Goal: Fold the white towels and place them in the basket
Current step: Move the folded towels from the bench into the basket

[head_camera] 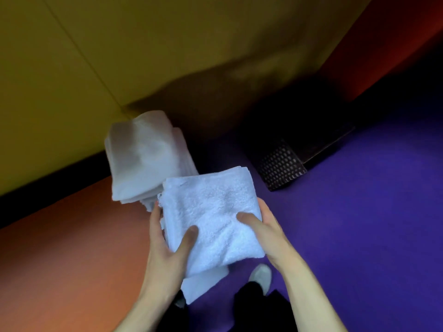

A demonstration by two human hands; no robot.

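Note:
A folded white towel is held in the air in front of me. My left hand grips its left edge, thumb on top and fingers underneath. My right hand grips its right edge the same way. A loose flap of white towel hangs below the folded part. Behind it, a blurred pile of white towels stands on the orange surface. A dark woven basket sits on the purple floor to the right, its inside hidden in shadow.
A yellow wall rises behind the towel pile and a red wall stands at the far right. My light shoes and dark trousers show below the towel. A dark flat panel lies behind the basket.

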